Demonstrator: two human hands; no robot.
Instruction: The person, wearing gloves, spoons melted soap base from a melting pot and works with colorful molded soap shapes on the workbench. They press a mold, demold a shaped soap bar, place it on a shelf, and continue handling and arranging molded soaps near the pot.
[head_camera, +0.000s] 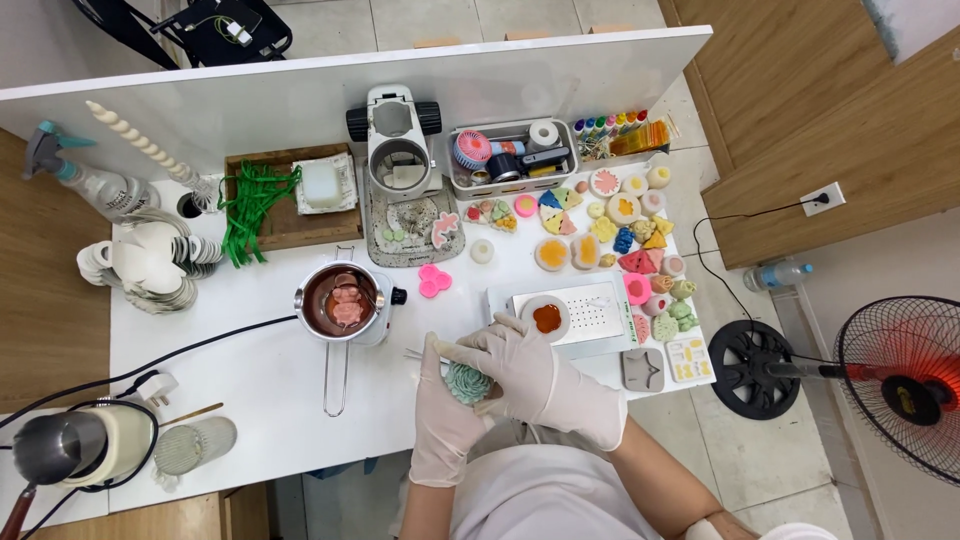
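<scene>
White gloves are worn on both hands, as seen from the head camera looking down on a white table (250, 370). A pale green, ridged, flower-shaped piece (467, 382) is cupped in the left hand (445, 420), whose fingers are curled closed beneath it near the table's front edge. The right hand (530, 375) is laid over the top of the piece, and a thin pale stick (432, 352) is pinched in its fingers, the tip pointing left just above the piece. Both grips are therefore closed on their objects.

Just beyond the hands, a white flat appliance (600, 310) is noted, with a small dish of orange liquid (546, 319) resting on its left part. To the left of it, a metal melting pot (345, 300) with a long handle is seen, holding brown and pink contents. A pink clover-shaped piece (434, 281) lies between the pot and the appliance, nearer the back.

Further back, a white stand with black knobs (395, 140) is placed beside a grey tray of small tools (512, 155). Many small coloured moulded pieces (625, 240) are spread across the right of the table. A wooden tray (290, 195) with green strips is recorded at the back left, and a spray bottle (85, 175) at the far left. A standing fan (900, 375) is seen on the floor to the right.
</scene>
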